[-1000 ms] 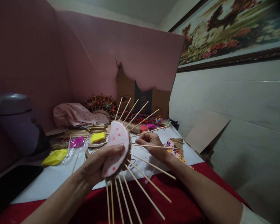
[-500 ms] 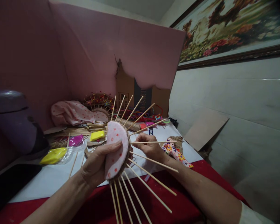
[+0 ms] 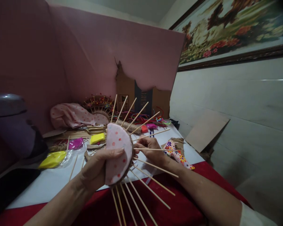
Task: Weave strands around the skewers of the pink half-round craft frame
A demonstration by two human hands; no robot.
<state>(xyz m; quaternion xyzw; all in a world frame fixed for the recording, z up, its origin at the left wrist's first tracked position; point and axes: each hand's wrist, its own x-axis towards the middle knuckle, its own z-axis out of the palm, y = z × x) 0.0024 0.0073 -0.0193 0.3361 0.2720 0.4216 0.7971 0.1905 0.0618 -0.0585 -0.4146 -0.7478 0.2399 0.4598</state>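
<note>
My left hand (image 3: 100, 164) grips a half-round piece (image 3: 116, 164) covered in pale pink cloth with red dots, thumb on its face and the other fingers hidden behind. Thin wooden sticks (image 3: 153, 181) fan out from its curved, brownish edge. My right hand (image 3: 151, 153) is closed at that edge, its fingertips beside the base of a nearly level stick (image 3: 158, 149) that crosses in front of the hand. Whatever is pinched there is too small to make out.
Yellow clay packs (image 3: 53, 159), a magenta pack (image 3: 75, 143), scissors (image 3: 96, 129) and dotted cloth (image 3: 70, 114) lie left. Behind are a twine roll (image 3: 129, 127) and a decorated fan piece (image 3: 100, 102). A flowered cutout (image 3: 175, 150) lies right; a purple bottle (image 3: 16, 131) stands far left.
The half-round piece has turned slightly, so its upper right sticks sit lower. My right hand has moved a little down along the edge, still closed.
</note>
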